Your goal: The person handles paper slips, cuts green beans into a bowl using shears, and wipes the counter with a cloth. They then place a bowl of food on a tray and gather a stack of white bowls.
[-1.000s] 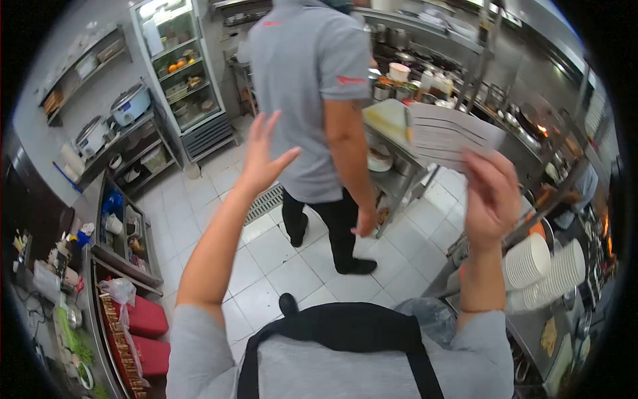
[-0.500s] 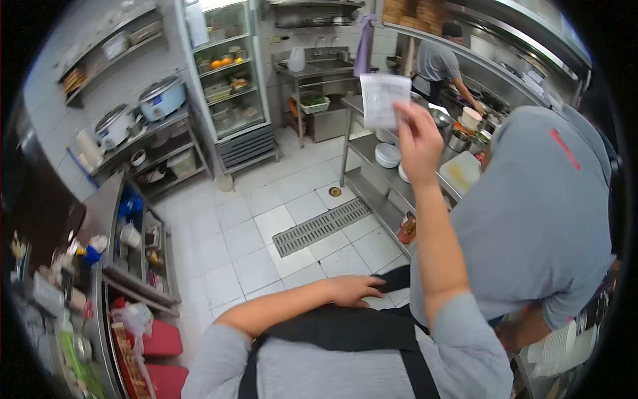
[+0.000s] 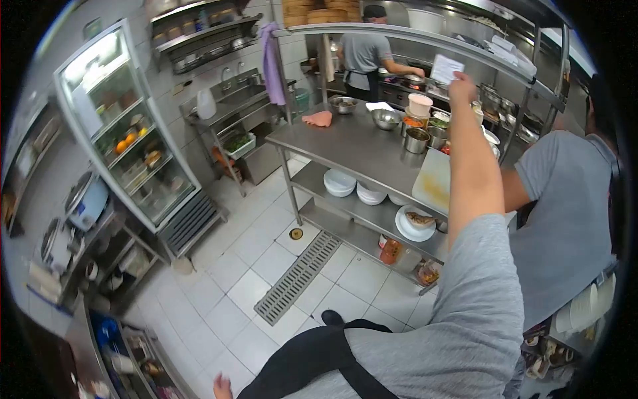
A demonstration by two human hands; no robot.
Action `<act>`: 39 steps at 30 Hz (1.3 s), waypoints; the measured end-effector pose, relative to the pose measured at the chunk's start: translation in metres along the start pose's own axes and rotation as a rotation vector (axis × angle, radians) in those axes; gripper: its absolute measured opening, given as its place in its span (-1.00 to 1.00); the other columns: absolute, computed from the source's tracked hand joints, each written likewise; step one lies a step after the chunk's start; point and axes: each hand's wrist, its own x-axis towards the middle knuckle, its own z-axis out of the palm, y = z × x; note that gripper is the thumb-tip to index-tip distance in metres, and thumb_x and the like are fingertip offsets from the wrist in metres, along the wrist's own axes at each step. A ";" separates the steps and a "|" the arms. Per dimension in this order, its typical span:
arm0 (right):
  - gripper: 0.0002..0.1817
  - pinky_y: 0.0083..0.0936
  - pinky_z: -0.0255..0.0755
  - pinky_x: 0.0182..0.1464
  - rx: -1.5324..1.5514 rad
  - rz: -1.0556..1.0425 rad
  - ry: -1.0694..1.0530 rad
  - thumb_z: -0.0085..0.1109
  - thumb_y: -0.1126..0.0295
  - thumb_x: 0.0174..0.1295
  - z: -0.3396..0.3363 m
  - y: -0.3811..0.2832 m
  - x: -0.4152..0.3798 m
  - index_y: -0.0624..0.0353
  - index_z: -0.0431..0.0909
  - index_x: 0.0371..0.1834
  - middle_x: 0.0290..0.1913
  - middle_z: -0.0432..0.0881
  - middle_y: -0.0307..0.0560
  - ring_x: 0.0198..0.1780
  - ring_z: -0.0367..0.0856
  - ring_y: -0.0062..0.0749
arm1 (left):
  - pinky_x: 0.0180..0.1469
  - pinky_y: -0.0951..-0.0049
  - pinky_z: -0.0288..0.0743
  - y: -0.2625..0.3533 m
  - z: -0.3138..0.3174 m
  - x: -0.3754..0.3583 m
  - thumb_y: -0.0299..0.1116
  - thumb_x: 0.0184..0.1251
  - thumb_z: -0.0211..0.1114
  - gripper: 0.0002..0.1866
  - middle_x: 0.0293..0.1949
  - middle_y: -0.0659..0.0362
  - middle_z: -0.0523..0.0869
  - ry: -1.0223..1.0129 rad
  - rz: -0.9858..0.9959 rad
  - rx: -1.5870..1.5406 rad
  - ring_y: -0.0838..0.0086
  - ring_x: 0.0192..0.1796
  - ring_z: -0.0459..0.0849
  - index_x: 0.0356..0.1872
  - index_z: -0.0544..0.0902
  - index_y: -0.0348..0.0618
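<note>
My right arm is stretched forward over the steel counter. At its end my right hand pinches a white paper slip with faint print, raised near the overhead rail. Low at the frame's bottom edge, my left hand is partly cut off; its visible fingers are apart and hold nothing. Beneath the raised arm lies a stained cutting board. Metal containers and a white tub stand close to it on the counter.
A co-worker stands close on my right. Another person works at the stove behind the counter. Bowls and a plate sit on the lower shelf. A floor drain grate and glass-door fridge are to the left.
My view has turned right. My right hand has carried the paper slip farther out over the counter. My left hand has moved from my waist down to my left side.
</note>
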 end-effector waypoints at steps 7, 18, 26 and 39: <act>-0.67 -0.43 0.45 -0.09 -0.126 0.197 0.391 0.04 0.45 -0.11 -0.059 0.058 0.117 -0.17 0.69 -0.30 -0.25 0.67 -0.04 -0.21 0.64 -0.22 | -0.10 0.47 0.42 0.104 0.078 0.081 -0.33 0.11 0.24 -0.51 -0.17 0.04 0.60 -0.202 -0.438 0.199 0.43 -0.15 0.56 0.08 0.43 -0.32; -0.55 -0.05 0.24 0.12 -0.564 0.110 0.749 0.15 0.11 -0.06 -0.056 0.063 0.141 -0.37 0.48 0.01 0.10 0.38 -0.09 0.19 0.30 -0.09 | -0.35 0.56 0.44 0.209 0.137 0.217 -0.39 0.09 0.21 -0.52 -0.36 0.11 0.61 -0.282 -0.101 0.103 0.56 -0.36 0.55 0.08 0.41 -0.30; -0.50 -0.20 0.46 -0.11 -1.326 -0.196 0.594 0.06 -0.06 0.09 -0.003 0.235 -0.013 0.13 0.56 -0.11 -0.24 0.62 0.06 -0.18 0.61 -0.19 | 0.02 0.33 0.45 0.204 0.165 0.197 -0.08 0.10 0.26 -0.46 -0.12 -0.04 0.64 -0.530 0.044 0.179 0.21 -0.05 0.61 0.09 0.47 -0.13; -0.52 -0.55 0.43 -0.48 -0.059 0.083 -2.624 0.15 0.43 0.10 0.138 -0.027 -0.834 0.25 0.32 0.12 -0.29 0.57 -0.12 -0.39 0.59 -0.42 | 0.06 0.31 0.43 -0.078 -0.046 -0.078 -0.04 0.00 0.29 -0.47 -0.10 0.00 0.63 0.353 -0.925 -0.043 0.18 -0.01 0.57 0.01 0.53 -0.07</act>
